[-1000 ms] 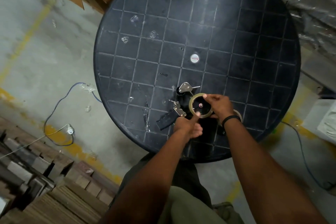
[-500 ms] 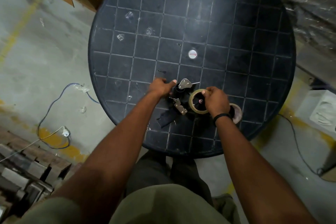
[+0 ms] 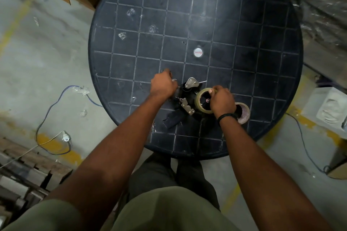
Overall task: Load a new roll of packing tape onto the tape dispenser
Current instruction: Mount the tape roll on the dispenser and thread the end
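From the head camera I looked straight down on the round black table (image 3: 244, 24). The tape dispenser (image 3: 185, 104) lay on its side near the table's close edge, its metal parts up and its dark handle pointing back at me. The new tape roll (image 3: 199, 102) sat on the dispenser's hub, and my right hand (image 3: 221, 100) gripped its rim, thumb and fingers curled over the top edge. My left hand (image 3: 163, 87) was just to the left of the dispenser's front end, fingers curled under; whether they pinched a tape end or merely braced the frame I could not tell, since the back of the hand hid them. A second roll (image 3: 244, 113) stood behind my right wrist.

To do this step well, I judged I should press the roll squarely down until its core seated fully on the hub, keep the frame from sliding with the left hand, and check that the sticky side would face the roller before threading.
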{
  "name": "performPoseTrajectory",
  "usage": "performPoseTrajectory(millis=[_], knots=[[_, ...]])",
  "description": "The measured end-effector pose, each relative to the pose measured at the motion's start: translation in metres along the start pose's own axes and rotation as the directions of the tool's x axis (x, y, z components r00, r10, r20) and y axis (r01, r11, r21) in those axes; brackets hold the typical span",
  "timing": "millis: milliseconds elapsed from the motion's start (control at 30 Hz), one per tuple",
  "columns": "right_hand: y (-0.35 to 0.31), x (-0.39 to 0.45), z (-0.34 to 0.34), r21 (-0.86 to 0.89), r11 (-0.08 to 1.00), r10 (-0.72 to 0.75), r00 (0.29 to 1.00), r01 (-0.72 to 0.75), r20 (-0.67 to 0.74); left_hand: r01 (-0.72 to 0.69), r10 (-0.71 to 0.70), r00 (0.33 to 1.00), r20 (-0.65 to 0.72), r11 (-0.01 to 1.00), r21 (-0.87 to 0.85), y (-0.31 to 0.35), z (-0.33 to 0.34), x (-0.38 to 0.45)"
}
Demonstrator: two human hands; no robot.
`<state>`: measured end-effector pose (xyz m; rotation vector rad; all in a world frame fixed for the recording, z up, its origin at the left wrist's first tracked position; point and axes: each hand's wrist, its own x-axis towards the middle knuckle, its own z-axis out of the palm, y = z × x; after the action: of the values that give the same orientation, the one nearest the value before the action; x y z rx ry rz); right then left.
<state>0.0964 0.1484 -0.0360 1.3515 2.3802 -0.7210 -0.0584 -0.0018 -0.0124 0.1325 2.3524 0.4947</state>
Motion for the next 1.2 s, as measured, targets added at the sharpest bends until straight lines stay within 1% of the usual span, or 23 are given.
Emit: performPoseTrajectory(millis=[67,133,200,267,400,533,633,800,933,1000,1067,1133,1167,1200], knots=[[-0.001,-0.004,0.002,0.01,1.0,0.007,0.999,-0.007,0.034,0.01,-0.01,1.0,-0.004,1.0,-0.004,0.003,-0.004,0.0],[0.002,-0.012,0.009,0.06,0.998,0.016,0.997,-0.021,0.078,0.039,-0.039,0.999,-0.005,0.999,-0.027,0.008,-0.008,0.001],[0.004,-0.02,0.017,0.106,0.994,0.017,0.995,-0.027,0.096,0.038,-0.038,0.999,0.002,0.999,-0.012,0.014,-0.011,0.002],[0.003,-0.023,0.022,0.107,0.994,0.014,0.995,-0.024,0.098,0.018,-0.019,1.0,0.015,0.999,0.031,0.022,-0.011,0.004],[-0.004,-0.02,0.021,0.071,0.997,-0.008,0.992,-0.001,0.124,-0.064,0.048,0.996,0.078,0.974,0.216,0.044,-0.017,0.003],[-0.001,-0.018,0.019,0.064,0.998,-0.037,0.99,0.028,0.136,-0.161,0.115,0.982,0.151,0.924,0.346,0.067,-0.019,0.006],[0.001,-0.016,0.019,0.046,0.997,-0.063,0.989,0.057,0.132,-0.215,0.152,0.971,0.185,0.893,0.395,0.083,-0.015,0.008],[0.004,-0.016,0.018,0.047,0.997,-0.07,0.992,0.065,0.109,-0.299,0.205,0.949,0.24,0.83,0.471,0.105,-0.009,0.006],[0.003,-0.016,0.018,0.047,0.997,-0.061,0.995,0.057,0.084,-0.346,0.192,0.928,0.318,0.761,0.549,0.112,-0.002,0.002],[0.004,-0.014,0.018,0.061,0.997,-0.054,0.996,0.05,0.076,-0.382,0.207,0.915,0.346,0.717,0.583,0.115,0.001,-0.001],[0.007,-0.011,0.017,0.067,0.995,-0.08,0.993,0.074,0.092,-0.418,0.202,0.893,0.402,0.702,0.576,0.119,0.005,-0.003],[0.009,-0.01,0.017,0.118,0.991,-0.072,0.992,0.059,0.107,-0.414,0.165,0.885,0.435,0.705,0.576,0.124,0.008,-0.006],[0.008,-0.013,0.016,0.197,0.98,-0.032,0.996,0.014,0.088,-0.406,0.155,0.889,0.43,0.7,0.587,0.126,0.009,-0.007],[0.006,-0.019,0.016,0.311,0.949,0.037,0.999,-0.048,0.04,-0.412,0.153,0.888,0.433,0.682,0.604,0.126,0.011,-0.005]])
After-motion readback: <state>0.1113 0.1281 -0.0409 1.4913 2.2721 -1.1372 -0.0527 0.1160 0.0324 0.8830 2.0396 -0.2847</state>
